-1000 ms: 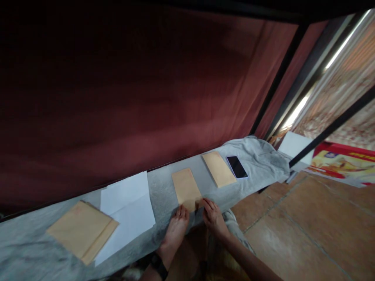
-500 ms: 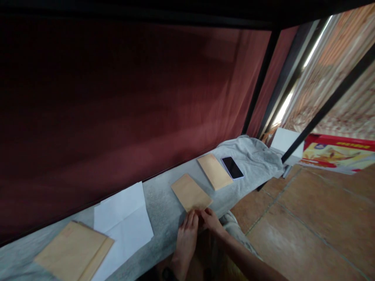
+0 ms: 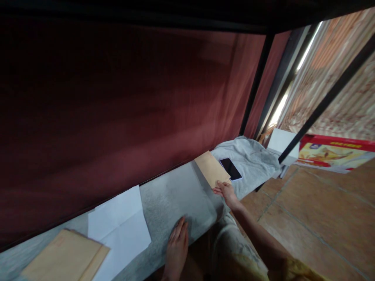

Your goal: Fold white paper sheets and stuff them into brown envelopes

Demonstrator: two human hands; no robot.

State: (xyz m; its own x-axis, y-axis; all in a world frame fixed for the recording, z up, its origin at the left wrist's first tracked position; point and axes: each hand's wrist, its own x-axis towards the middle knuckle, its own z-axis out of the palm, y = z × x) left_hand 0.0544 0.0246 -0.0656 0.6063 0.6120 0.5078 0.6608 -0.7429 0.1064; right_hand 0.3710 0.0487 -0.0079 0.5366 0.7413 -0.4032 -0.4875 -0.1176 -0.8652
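My right hand reaches out to the near end of a brown envelope that lies on the grey cloth-covered ledge. Its fingers rest on that envelope's edge, pressed together. My left hand lies flat with fingers stretched on the ledge's front edge, holding nothing. A black phone lies just right of the envelope. White sheets of paper and a stack of brown envelopes lie farther left.
A dark red curtain hangs behind the ledge. Black metal frame posts stand at the right. A white box and a red printed carton sit beyond, over a tiled floor.
The envelope that lay in front of me has gone from the middle of the ledge to the envelope beside the phone. My right hand moved right with it; my left hand stayed on the ledge.
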